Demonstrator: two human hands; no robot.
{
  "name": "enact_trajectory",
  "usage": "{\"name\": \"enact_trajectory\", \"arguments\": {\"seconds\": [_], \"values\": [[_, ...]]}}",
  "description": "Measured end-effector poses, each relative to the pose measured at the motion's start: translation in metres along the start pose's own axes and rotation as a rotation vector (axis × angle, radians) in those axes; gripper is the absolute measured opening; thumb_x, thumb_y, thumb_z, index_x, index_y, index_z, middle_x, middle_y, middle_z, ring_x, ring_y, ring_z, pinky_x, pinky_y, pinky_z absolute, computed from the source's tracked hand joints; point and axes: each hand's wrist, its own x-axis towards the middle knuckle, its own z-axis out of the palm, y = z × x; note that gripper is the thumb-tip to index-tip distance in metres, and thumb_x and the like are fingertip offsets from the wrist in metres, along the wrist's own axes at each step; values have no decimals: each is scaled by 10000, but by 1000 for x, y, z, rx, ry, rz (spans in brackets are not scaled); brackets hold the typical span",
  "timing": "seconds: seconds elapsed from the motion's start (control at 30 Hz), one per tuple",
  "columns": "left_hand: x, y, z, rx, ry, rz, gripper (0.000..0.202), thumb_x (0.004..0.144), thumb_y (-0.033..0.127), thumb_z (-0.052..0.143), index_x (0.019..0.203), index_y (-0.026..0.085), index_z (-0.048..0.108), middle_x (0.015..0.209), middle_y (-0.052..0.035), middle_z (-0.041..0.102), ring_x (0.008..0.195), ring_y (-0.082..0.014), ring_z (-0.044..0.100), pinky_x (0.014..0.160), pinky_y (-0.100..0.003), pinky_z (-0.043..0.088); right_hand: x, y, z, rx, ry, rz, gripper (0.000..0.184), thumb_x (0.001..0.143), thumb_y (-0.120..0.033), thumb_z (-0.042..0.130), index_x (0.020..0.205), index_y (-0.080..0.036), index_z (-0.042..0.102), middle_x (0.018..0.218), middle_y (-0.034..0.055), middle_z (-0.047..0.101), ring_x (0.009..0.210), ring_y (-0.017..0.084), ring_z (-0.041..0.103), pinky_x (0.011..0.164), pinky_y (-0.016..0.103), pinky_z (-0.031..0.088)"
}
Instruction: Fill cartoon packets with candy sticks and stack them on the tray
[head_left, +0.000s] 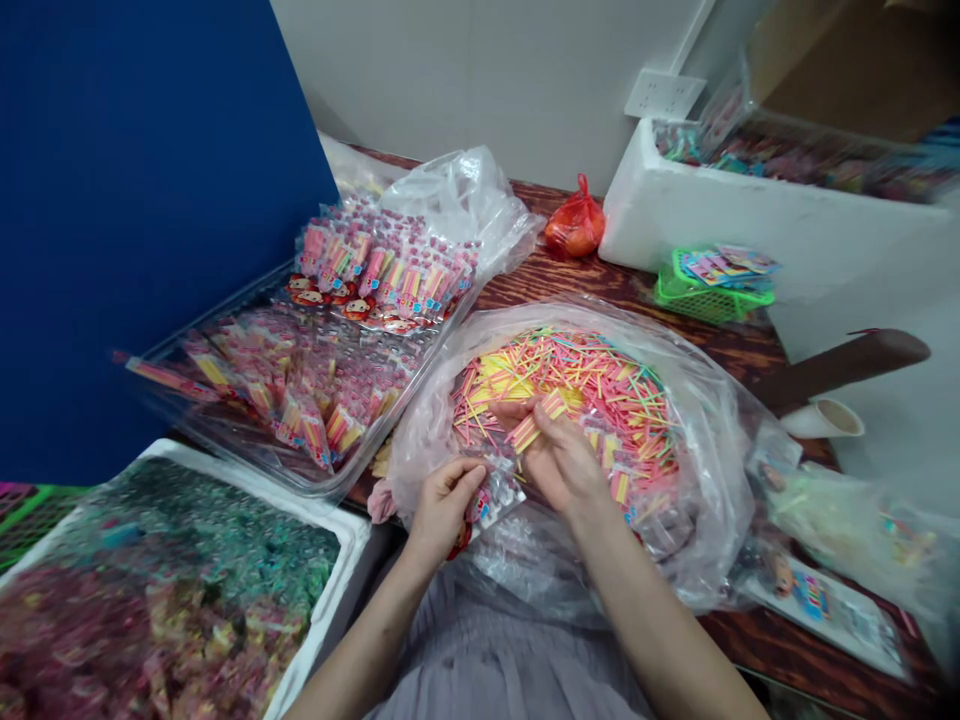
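My left hand pinches the edge of a small clear plastic packet with a printed design. Just right of it, my right hand closes its fingers on a small bunch of pink and yellow sticks, held near the packet's upper end. Both hands are over the near side of a large clear plastic bag, opened wide and full of loose pink, yellow and green sticks. Several filled packets lie among the sticks by my right wrist.
At left, a clear tray holds many filled packets. A white foam box with colourful contents stands nearer. Behind are a red bag, a green basket and another foam box. A paper cup lies right.
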Motion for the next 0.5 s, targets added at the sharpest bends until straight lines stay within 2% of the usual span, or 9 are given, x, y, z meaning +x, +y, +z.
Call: {"name": "enact_trajectory", "arguments": {"seconds": [0.1, 0.17, 0.27, 0.37, 0.43, 0.5], "values": [[0, -4, 2, -80, 52, -47, 247, 787, 395, 667, 842, 164, 732, 746, -14, 660, 682, -136, 566, 634, -220, 443, -8, 6, -1, -144, 5, 37, 168, 784, -350, 713, 808, -186, 692, 863, 58, 753, 1058, 254, 642, 1051, 443, 393], [0, -5, 3, -50, 50, -21, 245, 798, 394, 663, 844, 165, 736, 774, -23, 670, 719, -146, 585, 656, -225, 457, -14, 9, -1, -295, -13, 46, 208, 809, -386, 684, 843, -181, 693, 954, 65, 742, 1078, 249, 620, 1046, 426, 387], [0, -1, 2, 13, 28, 72, 210, 834, 354, 639, 860, 172, 739, 835, -32, 683, 820, -164, 615, 757, -246, 475, -24, 8, 0, -569, -50, 10, 273, 857, -402, 633, 1053, -213, 650, 1147, 53, 678, 1154, 228, 564, 1040, 398, 383], [0, 7, 0, 23, 43, 148, 171, 848, 309, 629, 885, 181, 735, 897, -31, 691, 893, -168, 622, 840, -258, 467, -35, 1, 6, -754, -31, -128, 364, 922, -367, 555, 1274, -286, 505, 1332, 45, 551, 1177, 191, 542, 1020, 375, 401], [0, 12, -1, 20, 51, 168, 150, 847, 296, 634, 883, 189, 731, 908, -24, 691, 902, -163, 620, 848, -251, 464, -42, -6, 10, -863, -19, -261, 289, 957, -331, 501, 1243, -295, 518, 1336, 44, 529, 1160, 180, 546, 1010, 367, 407], [0, 14, -1, 19, 36, 175, 141, 849, 293, 632, 884, 194, 727, 899, -18, 689, 899, -158, 618, 841, -243, 464, -47, -12, 14, -1018, -63, -368, 168, 970, -288, 477, 1076, -257, 603, 1210, 45, 587, 1128, 183, 550, 992, 356, 407]]}}
